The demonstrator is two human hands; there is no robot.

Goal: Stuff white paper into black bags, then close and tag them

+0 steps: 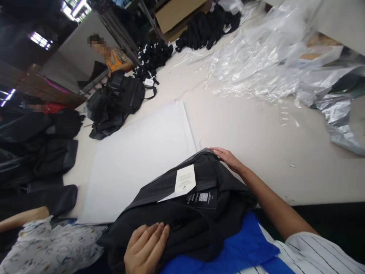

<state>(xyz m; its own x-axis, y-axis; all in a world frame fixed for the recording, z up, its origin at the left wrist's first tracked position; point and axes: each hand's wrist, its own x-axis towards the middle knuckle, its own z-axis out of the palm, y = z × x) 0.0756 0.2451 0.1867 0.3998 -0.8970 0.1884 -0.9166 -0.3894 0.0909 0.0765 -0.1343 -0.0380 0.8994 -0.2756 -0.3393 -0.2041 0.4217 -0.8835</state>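
A black fabric bag (pixel 196 228) lies tilted in front of me, against my blue apron (pixel 242 247). A white paper tag (pixel 185 179) and a black label with a QR code (pixel 203 198) lie on its upper side. My left hand (pixel 146 247) rests on the near part of the bag, its fingers fairly straight and side by side. At the bag's far right corner, my right hand (pixel 226 158) holds the edge; its thumb is hidden. Beyond the bag lies a stack of large white sheets (pixel 137 152), partly covered by it.
Clear plastic bags (pixel 256 57) spread over the table's (pixel 242 125) far right. Black bags (pixel 119 99) and black straps (pixel 205 28) lie along the far side. More black bags (pixel 40 148) are piled left, near another person's arm (pixel 25 219). A person in an orange apron (pixel 115 61) is across the table.
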